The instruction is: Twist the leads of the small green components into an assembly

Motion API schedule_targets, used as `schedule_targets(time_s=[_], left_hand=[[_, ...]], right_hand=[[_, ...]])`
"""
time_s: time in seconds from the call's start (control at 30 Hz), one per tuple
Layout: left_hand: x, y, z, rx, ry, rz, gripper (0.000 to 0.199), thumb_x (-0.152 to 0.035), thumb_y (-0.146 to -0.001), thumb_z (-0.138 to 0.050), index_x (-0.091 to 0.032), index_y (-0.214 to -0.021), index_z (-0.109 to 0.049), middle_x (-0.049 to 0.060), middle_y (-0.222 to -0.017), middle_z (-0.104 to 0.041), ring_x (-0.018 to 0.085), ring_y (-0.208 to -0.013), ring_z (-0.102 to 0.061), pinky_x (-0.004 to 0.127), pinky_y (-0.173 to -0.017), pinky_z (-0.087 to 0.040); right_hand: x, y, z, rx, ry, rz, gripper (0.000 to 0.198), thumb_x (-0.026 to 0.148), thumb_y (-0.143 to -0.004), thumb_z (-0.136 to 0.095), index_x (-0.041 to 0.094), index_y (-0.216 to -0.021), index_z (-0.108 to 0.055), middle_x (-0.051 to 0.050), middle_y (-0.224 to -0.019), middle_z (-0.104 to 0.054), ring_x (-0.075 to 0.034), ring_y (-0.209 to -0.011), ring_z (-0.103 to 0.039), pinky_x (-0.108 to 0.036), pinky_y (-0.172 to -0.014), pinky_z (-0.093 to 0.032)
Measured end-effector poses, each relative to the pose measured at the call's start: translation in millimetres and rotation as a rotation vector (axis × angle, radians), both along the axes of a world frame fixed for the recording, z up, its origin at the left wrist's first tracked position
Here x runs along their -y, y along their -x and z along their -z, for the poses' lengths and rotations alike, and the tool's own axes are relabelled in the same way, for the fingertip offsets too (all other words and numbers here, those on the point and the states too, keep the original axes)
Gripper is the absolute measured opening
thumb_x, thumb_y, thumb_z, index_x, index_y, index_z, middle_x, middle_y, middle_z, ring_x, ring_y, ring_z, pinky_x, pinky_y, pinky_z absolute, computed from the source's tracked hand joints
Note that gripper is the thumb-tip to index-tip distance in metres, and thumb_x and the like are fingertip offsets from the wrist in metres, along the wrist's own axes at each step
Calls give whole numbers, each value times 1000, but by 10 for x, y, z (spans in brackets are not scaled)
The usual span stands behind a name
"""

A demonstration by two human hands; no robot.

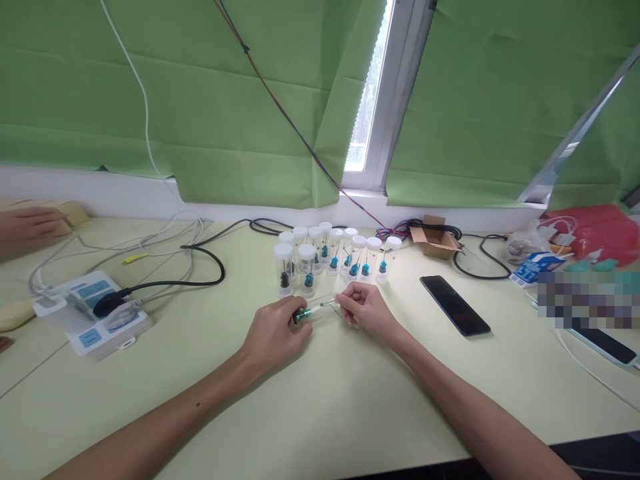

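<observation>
A clear plastic tube (317, 308) lies tilted between my two hands, just above or on the table. Inside it is a small green piece with a thin stem. My left hand (275, 330) is closed around the tube's left end, the darker one. With thumb and fingers pinched, my right hand (369, 310) is at the tube's right end; no white cap shows there. Just behind my hands stand several upright clear tubes with white caps (307, 253). They hold small blue pieces on thin stems, and a front-left tube (284, 270) holds a dark one.
A black phone (455, 305) lies to the right, with a small open cardboard box (434, 239) behind it. At left sits a white power strip (100, 317) with plugs and cables. Another person's hand (33, 227) rests at far left. A blue-white carton (537, 268) is at right.
</observation>
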State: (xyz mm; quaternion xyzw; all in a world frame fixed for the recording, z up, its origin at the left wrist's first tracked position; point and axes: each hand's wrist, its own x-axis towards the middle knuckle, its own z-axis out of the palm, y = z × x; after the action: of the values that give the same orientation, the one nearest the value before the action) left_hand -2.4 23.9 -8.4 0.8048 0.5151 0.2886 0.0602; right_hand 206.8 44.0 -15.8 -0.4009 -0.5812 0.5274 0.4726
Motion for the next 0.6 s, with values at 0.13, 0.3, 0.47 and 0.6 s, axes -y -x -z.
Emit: schedule_targets(time_s=[0.13, 0.3, 0.47, 0.6], left_hand=[[-5, 3, 15, 3, -1, 21, 20, -15, -71, -50, -19, -85, -64, 1, -74, -67, 17, -62, -56, 28, -58, -40], [-10, 16, 4, 15, -2, 59, 21, -15, -70, -50, -19, -86, -63, 1, -75, -66, 16, -62, -55, 28, -59, -41], [-1, 14, -14, -1, 14, 111, 21, -14, -69, -51, -19, -85, -62, 0, -72, -65, 15, -59, -53, 26, -57, -39], [-2, 11, 1, -11, 13, 150, 19, -13, -69, -50, -19, -83, -61, 0, -71, -64, 14, -57, -51, 25, -56, -38]], right_hand=[[-8, -9, -14, 13, 20, -42, 37, 48, -77, -71, 18, -68, -53, 3, -54, -57, -8, -42, -48, -21, -39, -36], [-53, -115, -57, 3, 91, -175, 37, 48, -77, -73, 16, -69, -56, 2, -58, -60, -8, -45, -51, -21, -43, -38], [-114, -229, -40, -43, 226, -365, 32, 43, -78, -74, 12, -81, -66, -2, -70, -65, -7, -49, -53, -19, -42, -36], [-125, -256, -24, -78, 301, -429, 33, 39, -73, -79, 11, -87, -70, -4, -72, -68, -7, -50, -54, -19, -42, -37]])
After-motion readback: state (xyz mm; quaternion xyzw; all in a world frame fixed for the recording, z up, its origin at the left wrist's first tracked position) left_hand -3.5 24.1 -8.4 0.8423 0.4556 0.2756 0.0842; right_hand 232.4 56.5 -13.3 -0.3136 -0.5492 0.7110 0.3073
